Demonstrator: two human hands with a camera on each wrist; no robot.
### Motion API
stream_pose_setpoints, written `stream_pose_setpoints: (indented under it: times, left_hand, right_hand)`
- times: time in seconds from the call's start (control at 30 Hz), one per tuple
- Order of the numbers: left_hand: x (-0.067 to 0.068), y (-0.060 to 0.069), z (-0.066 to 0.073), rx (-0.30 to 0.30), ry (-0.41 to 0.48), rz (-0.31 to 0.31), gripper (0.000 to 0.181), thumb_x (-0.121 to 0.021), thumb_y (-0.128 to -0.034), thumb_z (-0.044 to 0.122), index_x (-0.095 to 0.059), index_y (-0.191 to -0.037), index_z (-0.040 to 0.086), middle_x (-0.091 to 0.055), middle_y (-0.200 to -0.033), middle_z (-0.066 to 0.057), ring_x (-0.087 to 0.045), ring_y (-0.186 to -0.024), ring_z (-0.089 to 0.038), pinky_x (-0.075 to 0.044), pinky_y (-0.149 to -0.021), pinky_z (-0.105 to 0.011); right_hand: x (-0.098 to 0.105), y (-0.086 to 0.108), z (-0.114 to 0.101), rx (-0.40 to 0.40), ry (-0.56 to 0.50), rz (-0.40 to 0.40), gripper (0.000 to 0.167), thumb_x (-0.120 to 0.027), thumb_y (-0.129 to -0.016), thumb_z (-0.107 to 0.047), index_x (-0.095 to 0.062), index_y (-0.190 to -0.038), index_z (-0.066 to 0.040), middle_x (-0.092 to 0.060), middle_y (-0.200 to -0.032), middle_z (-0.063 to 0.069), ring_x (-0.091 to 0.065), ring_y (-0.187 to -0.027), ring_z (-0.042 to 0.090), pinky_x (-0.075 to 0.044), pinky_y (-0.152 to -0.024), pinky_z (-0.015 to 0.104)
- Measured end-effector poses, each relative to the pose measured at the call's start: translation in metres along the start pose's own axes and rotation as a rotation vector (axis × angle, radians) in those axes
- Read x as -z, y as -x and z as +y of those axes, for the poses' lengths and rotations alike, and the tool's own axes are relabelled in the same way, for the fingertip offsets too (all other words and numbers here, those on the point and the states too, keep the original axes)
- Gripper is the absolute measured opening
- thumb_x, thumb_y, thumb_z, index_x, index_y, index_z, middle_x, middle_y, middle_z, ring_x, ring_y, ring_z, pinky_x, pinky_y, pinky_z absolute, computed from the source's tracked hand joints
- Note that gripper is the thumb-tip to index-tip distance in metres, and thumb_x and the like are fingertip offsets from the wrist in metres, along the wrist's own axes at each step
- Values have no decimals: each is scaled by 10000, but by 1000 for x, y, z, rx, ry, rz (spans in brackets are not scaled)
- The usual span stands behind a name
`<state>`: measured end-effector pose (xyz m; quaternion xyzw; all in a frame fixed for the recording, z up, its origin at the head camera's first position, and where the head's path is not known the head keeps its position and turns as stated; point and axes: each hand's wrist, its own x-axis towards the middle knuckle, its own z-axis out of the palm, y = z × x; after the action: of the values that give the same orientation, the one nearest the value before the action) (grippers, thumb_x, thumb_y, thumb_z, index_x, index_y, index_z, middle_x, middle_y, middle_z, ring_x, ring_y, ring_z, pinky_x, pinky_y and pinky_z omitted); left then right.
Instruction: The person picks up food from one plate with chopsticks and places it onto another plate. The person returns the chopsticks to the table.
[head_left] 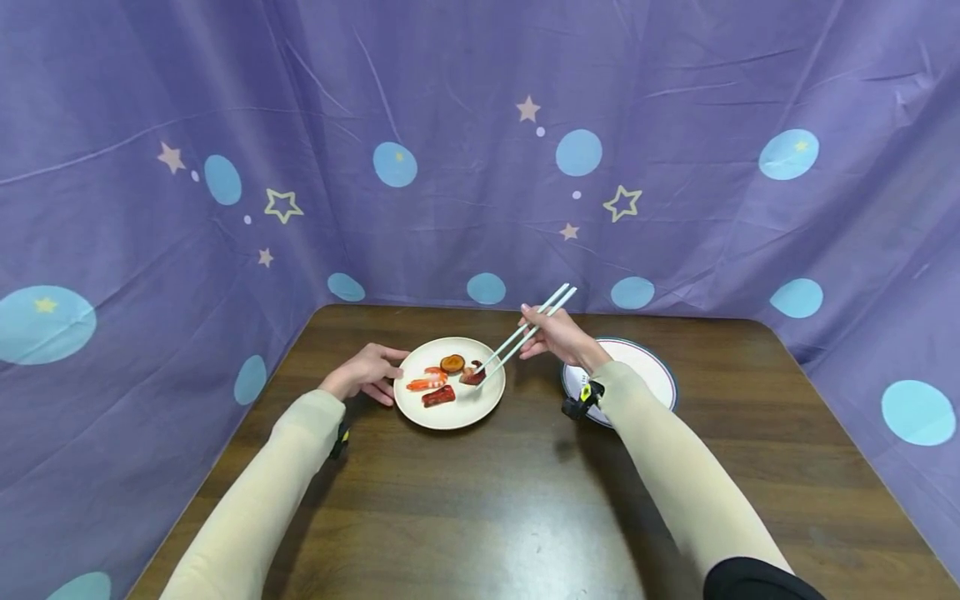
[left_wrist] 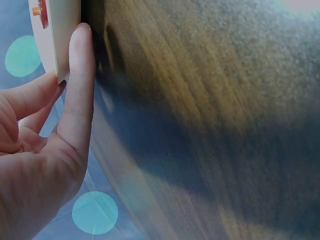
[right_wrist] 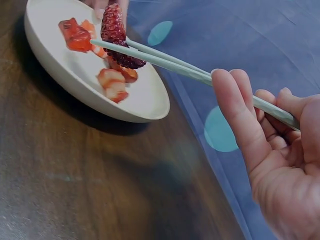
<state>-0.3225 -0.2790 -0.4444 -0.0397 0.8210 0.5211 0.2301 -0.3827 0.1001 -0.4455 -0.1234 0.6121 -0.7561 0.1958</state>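
Observation:
My right hand (head_left: pixel 558 335) holds a pair of pale green chopsticks (head_left: pixel 517 337), angled down to the left over a cream plate (head_left: pixel 450 421). Between their tips is a dark red piece with suckers, like an octopus tentacle (right_wrist: pixel 114 31); in the right wrist view it stands above the other food. On the plate are an orange-and-white shrimp (head_left: pixel 426 381), a dark red piece of food (head_left: pixel 438 397) and a round brown slice, like a mushroom (head_left: pixel 452 363). At the plate's left rim, my left hand (left_wrist: pixel 55 125) pinches the edge between thumb and fingers.
A white plate with a blue rim (head_left: pixel 647 367) lies to the right, partly under my right wrist and sleeve. Both plates are on a brown wooden table (head_left: pixel 480 508). A purple curtain (head_left: pixel 465 242) with stars and blue dots hangs behind the table and along its sides.

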Motion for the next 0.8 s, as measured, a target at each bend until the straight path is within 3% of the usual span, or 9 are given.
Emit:
stream_pose_setpoints:
  times: [0.5,0.6,0.8]
  left_hand:
    - [-2,2,0,-7,-10,4,586,-561,-1050,-10,-395,-1612,4,-660,-1203,-287,-726,-657,-239,-689,-652,-425]
    - [-2,2,-1,-3,-5,10,584,-564,-1048,-12,-405,-1610,10,-664,-1190,-280,-724,-652,-235,-689,-651,-420]
    - [-2,2,-1,-16,-3,5,594,-563,-1041,-28,-393,-1609,-6,-672,-1176,-291,-724,-647,-243,-687,-633,-405]
  right_hand:
    - [-17,-4,18,-45,19,-27,443,-510,-1138,-236,-502,-1156,206,-624,-849,276,-688,-561,229,-684,-617,429]
    - [-18,-5,21,-55,30,-31,470,-509,-1139,-245,-488,-1176,223,-631,-844,270,-688,-560,223,-684,-613,424]
    - [-19,-6,25,-63,33,-28,426,-514,-1138,-263,-550,-1112,161,-651,-790,205,-688,-569,215,-685,-622,415]
